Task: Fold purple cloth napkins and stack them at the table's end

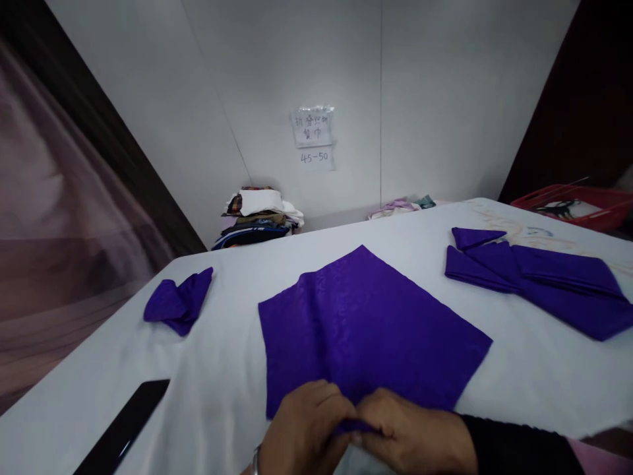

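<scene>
A purple cloth napkin [390,316] lies spread on the white-covered table in front of me, with a crease running down its left part. At its near edge my left hand [309,422] is closed on the fabric, thumb and fingers pinching a gathered bit. Close beside it, almost touching, my right hand [400,425] also grips the same near edge. A small roll of purple fabric shows between the two hands. The fingertips are partly hidden behind the knuckles and the cloth.
A folded purple napkin [180,300] sits at the left, and more folded purple cloths [544,270] lie at the right. A black flat object [126,422] rests near left. Behind the table are stacked clothes [260,218], a wall note [313,128] and a red basket [593,204].
</scene>
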### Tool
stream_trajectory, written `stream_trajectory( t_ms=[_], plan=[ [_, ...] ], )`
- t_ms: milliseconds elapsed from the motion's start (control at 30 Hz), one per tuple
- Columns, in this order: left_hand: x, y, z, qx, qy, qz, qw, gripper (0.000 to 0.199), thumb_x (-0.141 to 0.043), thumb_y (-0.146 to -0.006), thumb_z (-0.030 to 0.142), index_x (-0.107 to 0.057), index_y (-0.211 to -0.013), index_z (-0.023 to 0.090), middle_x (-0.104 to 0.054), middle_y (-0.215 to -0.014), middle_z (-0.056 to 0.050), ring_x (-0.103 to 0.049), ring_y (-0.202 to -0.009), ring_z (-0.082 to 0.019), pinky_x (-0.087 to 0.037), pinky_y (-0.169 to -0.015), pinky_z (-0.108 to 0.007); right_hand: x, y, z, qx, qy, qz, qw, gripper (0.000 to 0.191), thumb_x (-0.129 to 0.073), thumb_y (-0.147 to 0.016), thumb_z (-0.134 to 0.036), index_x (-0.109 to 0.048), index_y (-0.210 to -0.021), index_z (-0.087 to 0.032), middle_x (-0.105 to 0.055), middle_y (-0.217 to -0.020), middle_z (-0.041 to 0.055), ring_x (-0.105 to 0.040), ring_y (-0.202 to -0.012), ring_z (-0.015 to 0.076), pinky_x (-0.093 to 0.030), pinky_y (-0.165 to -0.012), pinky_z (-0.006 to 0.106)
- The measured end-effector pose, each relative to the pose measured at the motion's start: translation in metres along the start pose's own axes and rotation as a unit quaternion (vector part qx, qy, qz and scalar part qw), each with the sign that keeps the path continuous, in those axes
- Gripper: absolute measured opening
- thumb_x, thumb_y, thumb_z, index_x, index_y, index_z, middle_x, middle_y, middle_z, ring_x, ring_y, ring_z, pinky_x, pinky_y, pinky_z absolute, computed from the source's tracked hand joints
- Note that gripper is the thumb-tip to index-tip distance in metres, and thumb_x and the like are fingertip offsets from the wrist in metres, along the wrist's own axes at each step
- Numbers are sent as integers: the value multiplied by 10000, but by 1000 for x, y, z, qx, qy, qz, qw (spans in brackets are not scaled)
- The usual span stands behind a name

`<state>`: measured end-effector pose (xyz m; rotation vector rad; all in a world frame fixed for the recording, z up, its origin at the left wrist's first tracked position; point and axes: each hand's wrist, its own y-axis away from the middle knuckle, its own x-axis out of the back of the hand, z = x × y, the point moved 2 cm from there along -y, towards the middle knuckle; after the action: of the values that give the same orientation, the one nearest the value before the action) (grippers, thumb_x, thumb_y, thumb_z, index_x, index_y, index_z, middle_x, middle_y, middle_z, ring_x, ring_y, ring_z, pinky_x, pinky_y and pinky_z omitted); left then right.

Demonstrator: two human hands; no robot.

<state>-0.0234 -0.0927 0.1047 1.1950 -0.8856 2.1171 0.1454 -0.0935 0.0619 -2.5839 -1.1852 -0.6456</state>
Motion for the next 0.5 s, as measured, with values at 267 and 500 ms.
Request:
stream_trajectory(
  t_ms=[267, 500],
  plan=[
    [-8, 23, -64, 285, 358, -18, 889, 435, -545, -767, 557, -605, -1092, 273, -681, -1003, -42, -612, -963, -213, -475, -862, -328, 19, 7, 4, -35, -176, -116, 977, 301, -533, -844, -340, -471, -621, -147, -382, -592, -62, -345, -523, 40, -301, -468, 149],
    [7, 2, -125, 380, 376, -10, 845, 548, -407, -789, 632, -691, -962, 196, -694, -1025, -48, -590, -1033, -256, -434, -953, -378, 110, -32, 29, -106, -246, 67, 961, 217, -650, -749, -359, -653, -809, -150, -608, -716, -16, -530, -623, 100, -447, -652, 242]
  ],
)
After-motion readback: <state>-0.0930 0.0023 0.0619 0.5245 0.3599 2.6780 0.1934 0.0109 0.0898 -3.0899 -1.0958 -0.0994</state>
